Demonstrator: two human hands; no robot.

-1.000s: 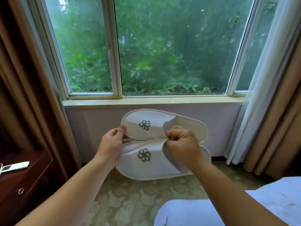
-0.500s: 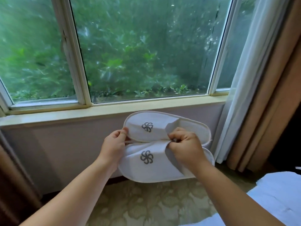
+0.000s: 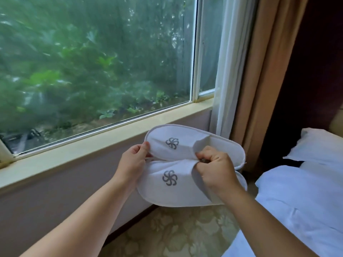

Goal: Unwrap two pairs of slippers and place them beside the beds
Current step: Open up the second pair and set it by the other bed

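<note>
Only one view is looking on: the head-worn wide-angle camera is facing forward and down toward the window (image 3: 92, 71), tilting so the sill (image 3: 111, 138) is slanting. It is sitting at arm's length from the slippers (image 3: 172, 180), catching the bed (image 3: 300, 201) at right.

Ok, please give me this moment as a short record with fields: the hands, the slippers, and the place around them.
Left hand: pinches the toe end of the pair of slippers
Right hand: fingers curled on the slippers' openings
Slippers: white, grey logo, side by side, held in the air
Below: patterned carpet
Behind: window sill
Right: bed, pillow
</note>
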